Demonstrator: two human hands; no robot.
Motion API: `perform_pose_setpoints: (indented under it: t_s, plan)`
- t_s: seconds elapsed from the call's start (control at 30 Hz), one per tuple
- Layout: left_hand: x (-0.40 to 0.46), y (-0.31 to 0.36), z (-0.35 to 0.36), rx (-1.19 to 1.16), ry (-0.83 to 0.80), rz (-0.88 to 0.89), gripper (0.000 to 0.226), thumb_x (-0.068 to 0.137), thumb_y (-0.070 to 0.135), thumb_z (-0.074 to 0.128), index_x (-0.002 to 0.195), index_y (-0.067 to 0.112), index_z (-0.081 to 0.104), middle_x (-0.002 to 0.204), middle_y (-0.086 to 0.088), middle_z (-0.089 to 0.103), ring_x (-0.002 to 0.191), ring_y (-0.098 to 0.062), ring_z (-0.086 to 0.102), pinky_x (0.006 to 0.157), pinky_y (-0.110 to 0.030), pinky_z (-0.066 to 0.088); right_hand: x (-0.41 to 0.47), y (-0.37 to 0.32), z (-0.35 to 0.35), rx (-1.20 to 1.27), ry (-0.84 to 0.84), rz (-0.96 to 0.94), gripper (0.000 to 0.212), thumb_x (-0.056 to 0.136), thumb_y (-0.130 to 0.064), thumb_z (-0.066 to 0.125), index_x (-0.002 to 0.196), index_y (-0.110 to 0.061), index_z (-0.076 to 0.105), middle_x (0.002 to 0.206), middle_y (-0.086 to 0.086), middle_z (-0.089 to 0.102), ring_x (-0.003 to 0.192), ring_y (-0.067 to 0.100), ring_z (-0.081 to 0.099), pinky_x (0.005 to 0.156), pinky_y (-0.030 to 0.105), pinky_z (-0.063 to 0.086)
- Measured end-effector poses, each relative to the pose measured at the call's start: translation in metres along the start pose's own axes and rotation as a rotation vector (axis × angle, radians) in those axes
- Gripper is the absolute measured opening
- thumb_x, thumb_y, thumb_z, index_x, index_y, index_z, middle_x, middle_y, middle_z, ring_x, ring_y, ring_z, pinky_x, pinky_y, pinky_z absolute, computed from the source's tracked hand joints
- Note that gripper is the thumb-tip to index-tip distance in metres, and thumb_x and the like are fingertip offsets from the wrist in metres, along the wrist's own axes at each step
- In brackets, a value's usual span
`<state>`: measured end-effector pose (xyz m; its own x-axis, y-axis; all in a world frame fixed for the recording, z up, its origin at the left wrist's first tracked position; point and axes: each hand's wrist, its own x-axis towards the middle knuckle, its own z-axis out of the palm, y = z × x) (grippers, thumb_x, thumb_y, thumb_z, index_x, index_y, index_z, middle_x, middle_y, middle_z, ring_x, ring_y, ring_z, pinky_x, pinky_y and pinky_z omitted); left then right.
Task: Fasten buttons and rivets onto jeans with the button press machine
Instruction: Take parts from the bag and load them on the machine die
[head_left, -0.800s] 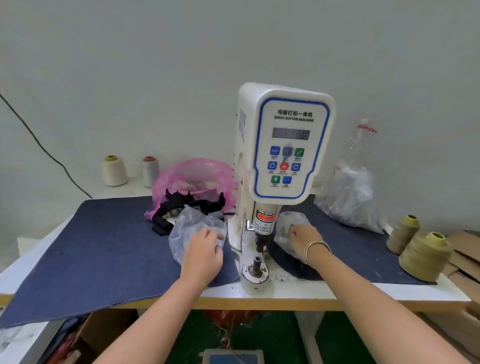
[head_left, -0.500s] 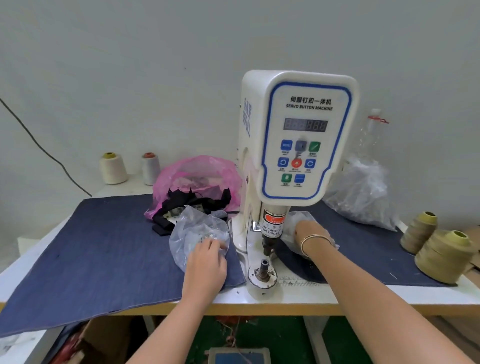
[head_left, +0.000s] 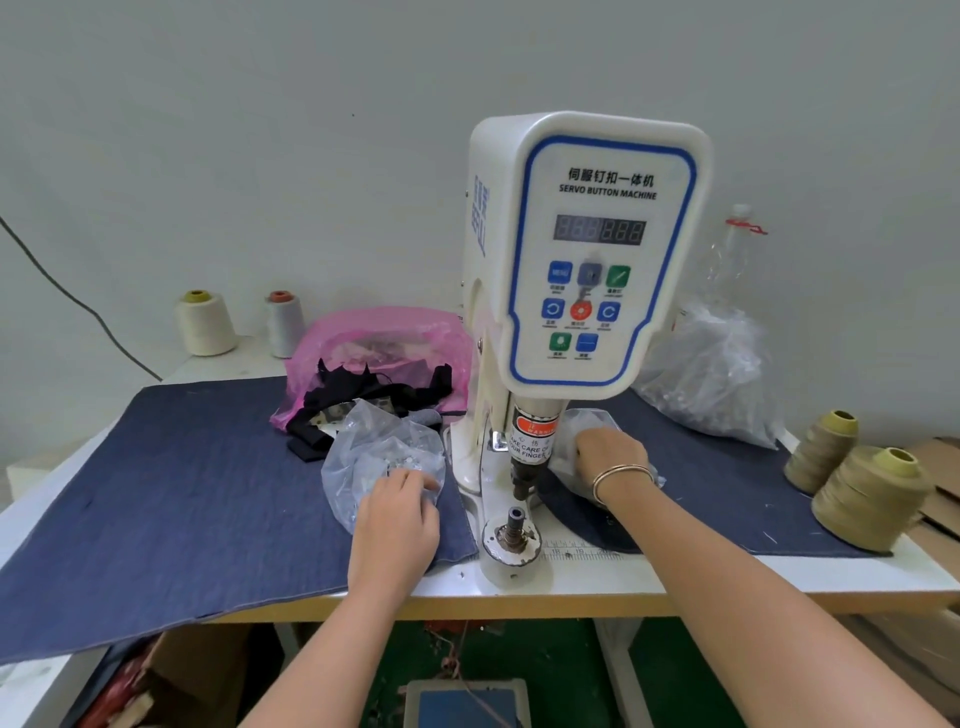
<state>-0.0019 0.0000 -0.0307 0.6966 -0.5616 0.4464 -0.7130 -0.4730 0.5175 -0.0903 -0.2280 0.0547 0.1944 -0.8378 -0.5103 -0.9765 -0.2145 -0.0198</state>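
Two clear bags flank the press at frame centre: the left hand reaches into the left bag, the right hand into the right bag; neither grip shows. The fasteners are probably small, hard and slippery, best pinched singly. The panel reads "SERVO BUTTON MACHINE".

glossy white plastic press machine, matt denim cloth, crinkled clear plastic bag
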Motion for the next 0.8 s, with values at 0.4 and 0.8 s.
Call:
perform_pose_setpoints:
  t_s: [0.4,0.8]
  plan:
    - [-0.002,0.006,-0.005,0.011,0.020,-0.017,0.016,0.091,0.012,0.051,0.103,0.016,0.061,0.103,0.004,0.057,0.094,-0.014,0.050,0.084,-0.034,0.045,0.005,0.017,0.008,-0.173,0.138,-0.184,0.047,0.096,-0.038,0.046,0.138,-0.019,0.046,0.140,0.010,0.048,0.131,0.034,0.042,0.108,0.042,0.037]
    - [0.001,0.005,-0.006,-0.185,0.166,-0.398,0.046,0.089,-0.010,0.038,0.129,0.010,0.051,0.126,-0.004,0.046,0.105,-0.021,0.048,0.075,-0.031,0.042,-0.014,-0.005,-0.002,-0.413,0.204,-0.283,0.033,0.093,-0.024,0.047,0.124,-0.014,0.054,0.129,0.007,0.058,0.123,0.028,0.052,0.103,0.033,0.042]
